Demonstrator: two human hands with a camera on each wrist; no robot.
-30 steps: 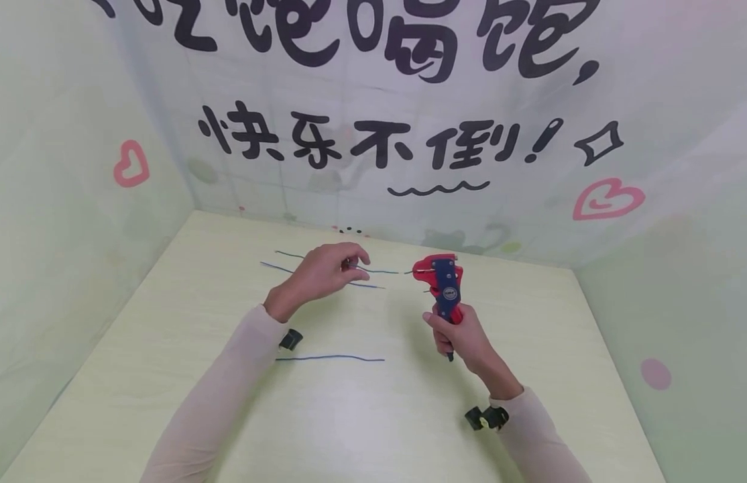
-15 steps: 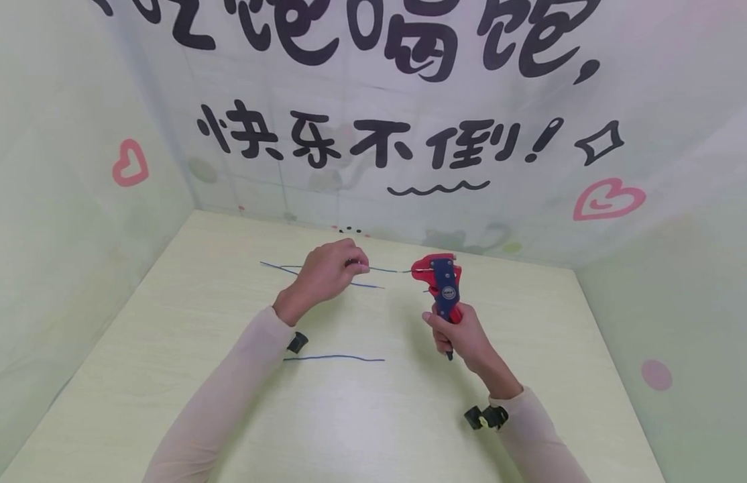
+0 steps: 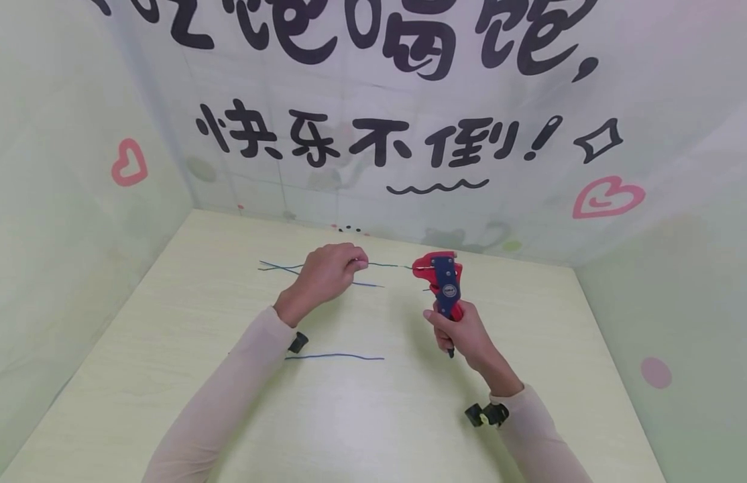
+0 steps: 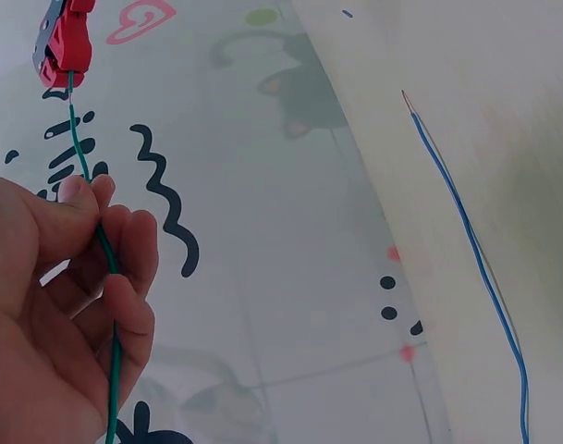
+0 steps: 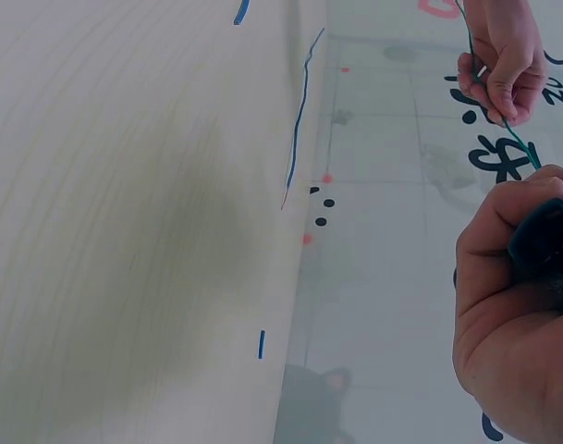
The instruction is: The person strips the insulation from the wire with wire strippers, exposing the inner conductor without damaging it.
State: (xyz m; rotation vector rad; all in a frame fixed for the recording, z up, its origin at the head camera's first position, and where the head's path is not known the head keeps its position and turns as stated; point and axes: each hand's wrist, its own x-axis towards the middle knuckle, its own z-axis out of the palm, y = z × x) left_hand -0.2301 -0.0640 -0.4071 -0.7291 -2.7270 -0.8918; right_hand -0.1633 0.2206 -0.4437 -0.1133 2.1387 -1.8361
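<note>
Above a pale table (image 3: 349, 429), a right hand (image 3: 465, 334) grips a red-and-blue wire stripper (image 3: 448, 285). Left of the stripper, a left hand (image 3: 327, 272) pinches a green wire (image 4: 115, 370), its tip inside the tool, apparently bare just outside. Two blue wires (image 3: 337, 355) lie farther left; a blue scrap (image 5: 262, 344) lies below. Stripping seems nearly done; next calls for drawing the wire clear.

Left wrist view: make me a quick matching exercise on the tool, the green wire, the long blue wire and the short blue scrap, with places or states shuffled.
1. green wire
2. scrap
3. tool
4. blue wire

A. red and dark, at the picture's top left
B. bare-tipped, lying on the table
C. held in the left hand
D. short, near the picture's top edge

Pairs: 1-C, 2-D, 3-A, 4-B
</note>
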